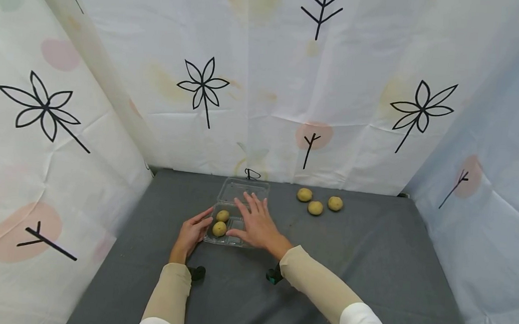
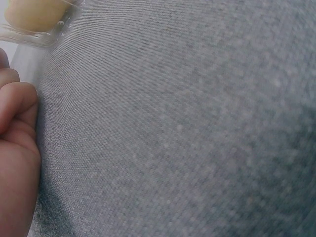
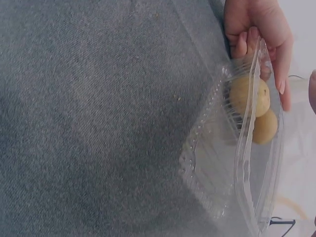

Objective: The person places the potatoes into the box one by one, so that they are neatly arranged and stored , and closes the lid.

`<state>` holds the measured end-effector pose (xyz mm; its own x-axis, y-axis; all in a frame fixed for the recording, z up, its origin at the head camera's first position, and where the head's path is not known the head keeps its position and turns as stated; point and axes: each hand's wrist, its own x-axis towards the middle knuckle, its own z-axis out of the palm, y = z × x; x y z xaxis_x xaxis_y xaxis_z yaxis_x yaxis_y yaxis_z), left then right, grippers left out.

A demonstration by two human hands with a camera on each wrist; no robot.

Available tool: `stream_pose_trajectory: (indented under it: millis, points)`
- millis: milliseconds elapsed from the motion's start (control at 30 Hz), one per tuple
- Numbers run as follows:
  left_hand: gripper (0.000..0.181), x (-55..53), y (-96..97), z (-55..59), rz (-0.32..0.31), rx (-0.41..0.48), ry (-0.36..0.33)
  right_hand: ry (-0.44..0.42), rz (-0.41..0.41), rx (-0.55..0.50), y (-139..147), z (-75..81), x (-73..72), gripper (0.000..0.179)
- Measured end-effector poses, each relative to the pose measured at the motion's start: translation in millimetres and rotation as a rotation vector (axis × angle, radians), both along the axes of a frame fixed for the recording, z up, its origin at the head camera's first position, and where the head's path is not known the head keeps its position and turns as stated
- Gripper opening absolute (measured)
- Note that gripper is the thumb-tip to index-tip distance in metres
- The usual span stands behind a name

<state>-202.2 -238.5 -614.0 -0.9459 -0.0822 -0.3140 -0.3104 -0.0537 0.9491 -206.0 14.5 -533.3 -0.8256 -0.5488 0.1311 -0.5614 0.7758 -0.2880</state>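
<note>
A clear plastic clamshell container (image 1: 229, 241) lies on the grey table, its lid (image 1: 244, 188) folded back to the far side. Two potatoes, a nearer one (image 1: 219, 229) and a farther one (image 1: 222, 215), sit in its left half. My left hand (image 1: 193, 232) holds the container's left edge; some of its fingers (image 3: 240, 45) curl against the outer wall in the right wrist view. Over the container's right half, my right hand (image 1: 258, 227) hovers with fingers spread and nothing held. It hides part of the container's right side.
Three more potatoes lie to the container's right, near the back of the table: one at left (image 1: 304, 195), one nearer (image 1: 315, 208), one at right (image 1: 335, 203). Patterned white cloth (image 1: 273, 97) hangs behind the table and along both sides.
</note>
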Motion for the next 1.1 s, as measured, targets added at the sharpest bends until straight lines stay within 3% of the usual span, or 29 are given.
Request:
stream_pose_trajectory:
  millis: [333,767,1100]
  points:
    - [0.048,0.6,1.2,2.0,-0.017,-0.004,0.005,-0.054,-0.093,0.090,9.5,-2.8,-2.4,0.109]
    - [0.046,1.5,-2.1,4.6,-0.021,0.034,0.016,-0.094,-0.142,0.085,34.4,-11.1,-8.0,0.102]
    - [0.047,9.4,3.7,26.1,-0.042,0.045,-0.012,-0.100,-0.201,0.055,55.7,-15.3,-21.5,0.105]
